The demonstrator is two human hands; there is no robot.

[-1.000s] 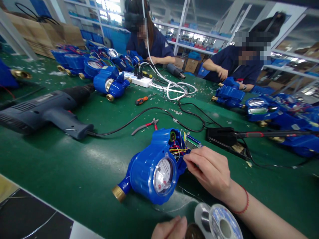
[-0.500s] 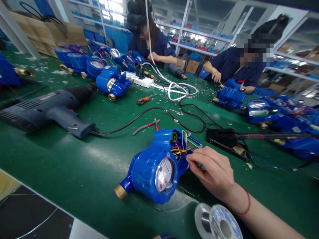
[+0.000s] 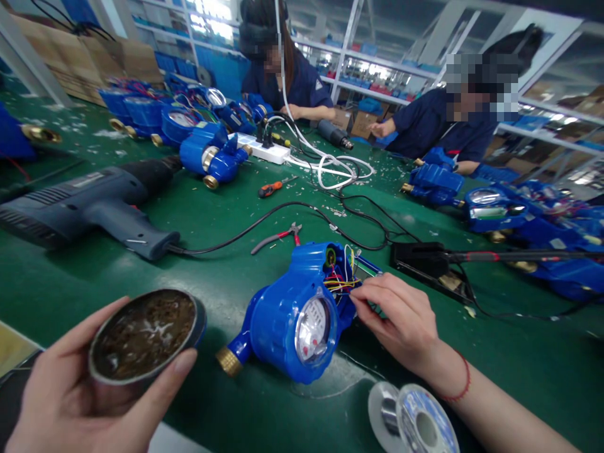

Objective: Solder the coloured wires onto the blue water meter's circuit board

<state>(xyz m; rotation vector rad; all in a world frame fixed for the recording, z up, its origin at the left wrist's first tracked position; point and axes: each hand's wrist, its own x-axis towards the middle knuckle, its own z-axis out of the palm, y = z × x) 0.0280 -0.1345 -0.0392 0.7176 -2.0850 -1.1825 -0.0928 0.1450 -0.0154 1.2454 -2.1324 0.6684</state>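
My left hand (image 3: 89,390) grips a small round tin of rosin flux (image 3: 146,333), tilted so its dark brown, crusted inside faces me. In the middle of the table lies a blue water meter (image 3: 292,314) with a clear dial and a brass threaded end. Its upper compartment is uncovered, and thin red, yellow and white wires (image 3: 343,283) come out of it. My right hand (image 3: 399,314) pinches at the ends of these wires beside the meter; the fingertips partly hide what they hold. A spool of solder wire (image 3: 415,418) stands near my right wrist.
A heat gun (image 3: 94,204) lies at left, its cord crossing behind the meter. Red-handled cutters (image 3: 278,238), an orange screwdriver (image 3: 271,189) and a power strip (image 3: 264,151) lie farther back. A soldering iron (image 3: 495,257) rests in its holder at right. Two co-workers sit opposite among several meters.
My left hand has come into view at lower left, holding the rosin tin. My right hand stays almost still at the wires. The right co-worker's hand has moved off a meter.
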